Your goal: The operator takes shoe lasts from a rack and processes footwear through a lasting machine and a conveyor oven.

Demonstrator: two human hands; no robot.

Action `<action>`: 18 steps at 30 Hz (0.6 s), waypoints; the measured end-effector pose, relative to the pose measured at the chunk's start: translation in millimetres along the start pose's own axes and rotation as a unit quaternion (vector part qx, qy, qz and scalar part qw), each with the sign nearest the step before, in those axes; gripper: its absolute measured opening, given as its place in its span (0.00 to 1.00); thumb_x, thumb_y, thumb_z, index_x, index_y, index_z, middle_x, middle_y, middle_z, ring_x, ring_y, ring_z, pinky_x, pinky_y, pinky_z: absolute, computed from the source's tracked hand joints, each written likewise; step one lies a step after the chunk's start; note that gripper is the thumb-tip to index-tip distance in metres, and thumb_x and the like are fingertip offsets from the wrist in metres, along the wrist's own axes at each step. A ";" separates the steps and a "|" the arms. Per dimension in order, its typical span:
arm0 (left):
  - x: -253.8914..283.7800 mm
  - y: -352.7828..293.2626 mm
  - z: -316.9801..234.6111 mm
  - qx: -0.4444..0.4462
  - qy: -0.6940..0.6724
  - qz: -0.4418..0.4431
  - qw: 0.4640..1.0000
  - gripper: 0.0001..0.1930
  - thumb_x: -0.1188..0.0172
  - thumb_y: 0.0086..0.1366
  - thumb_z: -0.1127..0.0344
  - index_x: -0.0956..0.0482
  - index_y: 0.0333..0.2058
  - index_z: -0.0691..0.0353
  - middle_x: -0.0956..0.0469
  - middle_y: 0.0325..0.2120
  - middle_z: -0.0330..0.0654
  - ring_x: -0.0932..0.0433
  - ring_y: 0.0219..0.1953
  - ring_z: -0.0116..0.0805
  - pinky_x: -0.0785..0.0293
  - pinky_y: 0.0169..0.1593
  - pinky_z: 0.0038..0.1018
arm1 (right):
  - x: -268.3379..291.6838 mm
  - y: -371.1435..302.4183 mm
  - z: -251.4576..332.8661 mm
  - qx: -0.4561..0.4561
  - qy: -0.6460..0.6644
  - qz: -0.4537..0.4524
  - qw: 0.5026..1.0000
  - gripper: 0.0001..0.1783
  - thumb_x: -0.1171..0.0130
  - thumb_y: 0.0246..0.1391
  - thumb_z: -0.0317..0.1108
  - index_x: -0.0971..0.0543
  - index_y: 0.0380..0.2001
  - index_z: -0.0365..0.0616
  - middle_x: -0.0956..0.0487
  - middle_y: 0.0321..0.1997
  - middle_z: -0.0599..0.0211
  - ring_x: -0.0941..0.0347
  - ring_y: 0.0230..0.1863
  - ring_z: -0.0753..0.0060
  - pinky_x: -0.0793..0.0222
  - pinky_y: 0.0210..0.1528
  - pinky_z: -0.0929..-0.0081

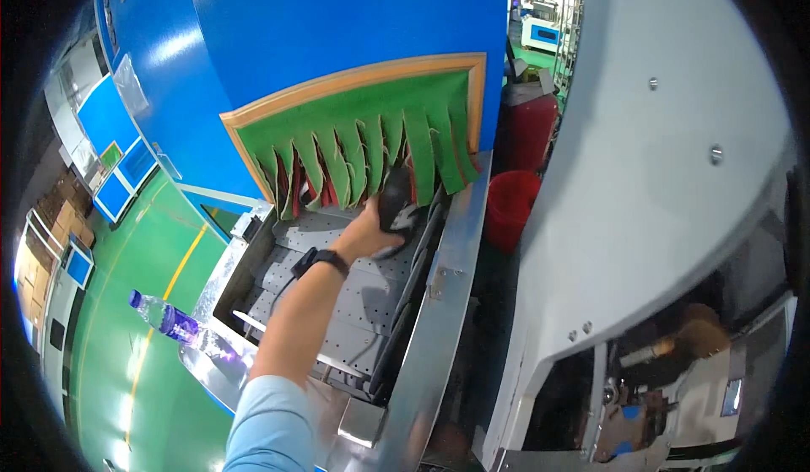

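Observation:
My left hand (368, 234) reaches forward over the metal conveyor, the sleeve light blue and a black watch (319, 261) on the wrist. It is closed on a dark shoe (395, 198) with greyish-white patches. The thumb shows on the near side; the other fingers are mostly hidden. The shoe is at the green strip curtain (354, 147), its far end up against the hanging strips. Perforated grey plates (342, 295) form the conveyor bed below my forearm. My right hand is out of view.
A wooden frame (354, 81) borders the opening in the blue machine (346, 25). A purple-capped bottle (173, 322) lies or leans by the conveyor's left edge. On the right are a metal rail (439, 312), a red bin (511, 206) and a large pale machine housing (666, 177).

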State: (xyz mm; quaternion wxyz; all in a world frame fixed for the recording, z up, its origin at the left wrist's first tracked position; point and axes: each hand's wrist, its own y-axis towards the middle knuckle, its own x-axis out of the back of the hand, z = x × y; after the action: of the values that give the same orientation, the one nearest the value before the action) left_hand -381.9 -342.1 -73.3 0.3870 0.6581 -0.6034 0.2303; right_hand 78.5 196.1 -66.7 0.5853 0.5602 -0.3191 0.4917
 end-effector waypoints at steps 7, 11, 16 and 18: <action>30.8 -118.2 -25.9 0.089 0.073 0.061 0.991 0.51 0.21 0.39 0.58 0.42 0.60 0.66 0.23 0.46 0.62 0.22 0.50 0.59 0.25 0.52 0.44 | -1.3 -47.3 -10.0 -0.069 0.075 -0.033 0.994 0.11 0.46 0.61 0.33 0.17 0.31 0.41 0.20 0.35 0.54 0.25 0.40 0.47 0.31 0.51 0.47; 31.7 -135.6 -72.5 0.092 0.042 -0.064 0.993 0.41 0.25 0.44 0.60 0.36 0.55 0.66 0.24 0.46 0.62 0.23 0.49 0.60 0.25 0.51 0.45 | 16.9 -47.2 10.4 -0.114 0.016 0.039 0.993 0.09 0.44 0.60 0.35 0.16 0.34 0.44 0.20 0.39 0.57 0.26 0.45 0.51 0.33 0.56 0.49; 50.6 -185.6 -135.0 -0.012 0.107 -0.238 0.965 0.25 0.33 0.49 0.70 0.29 0.46 0.67 0.24 0.42 0.57 0.23 0.43 0.58 0.26 0.46 0.48 | 1.0 -69.7 -9.4 -0.037 0.082 0.031 0.995 0.10 0.38 0.57 0.32 0.17 0.42 0.44 0.19 0.38 0.57 0.24 0.40 0.54 0.28 0.50 0.53; 68.0 -225.5 -175.1 -0.022 -0.113 -0.218 0.969 0.27 0.31 0.48 0.72 0.28 0.48 0.69 0.21 0.39 0.52 0.20 0.41 0.48 0.23 0.45 0.40 | -5.2 -84.9 -5.0 -0.084 0.241 0.034 0.966 0.14 0.39 0.60 0.32 0.18 0.48 0.44 0.18 0.37 0.58 0.23 0.34 0.61 0.25 0.41 0.61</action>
State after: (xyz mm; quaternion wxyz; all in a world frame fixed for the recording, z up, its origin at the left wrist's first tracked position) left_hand -122.6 -252.4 31.0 0.3720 0.7864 -0.4904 0.0513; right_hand 155.3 209.3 -101.4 0.6731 0.3622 -0.2275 0.6033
